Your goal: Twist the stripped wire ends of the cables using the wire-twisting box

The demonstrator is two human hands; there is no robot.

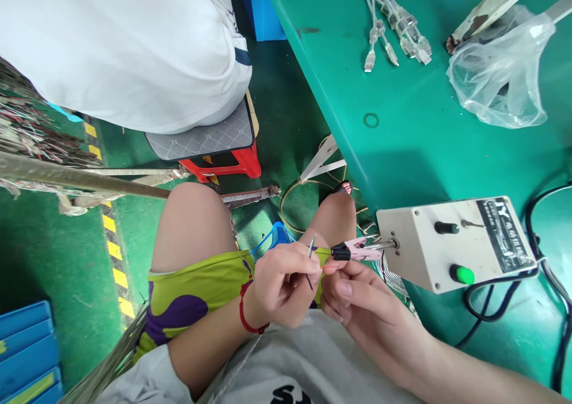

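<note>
My left hand (286, 282), with a red string bracelet at its wrist, is closed in a pinch in front of my lap. A thin red wire (329, 267) runs from its fingertips to my right hand (357, 291). Out of the left fist stick a short greenish, pointed end and a dark thin end; I cannot tell if they are wires or a slim tool. My right fingers are curled together at the red wire, just under a pink clip (361, 250) with black tips. The clip sits on the metal shaft of a white box machine (438, 243) with a green knob.
On the green table (402, 142) lie several clear-plugged cables (397, 25), a plastic bag (504, 76) and black cords (485, 308). A person in white sits on a red stool (223, 164) ahead. At left are a metal bar (89, 174) and blue bins (27, 350).
</note>
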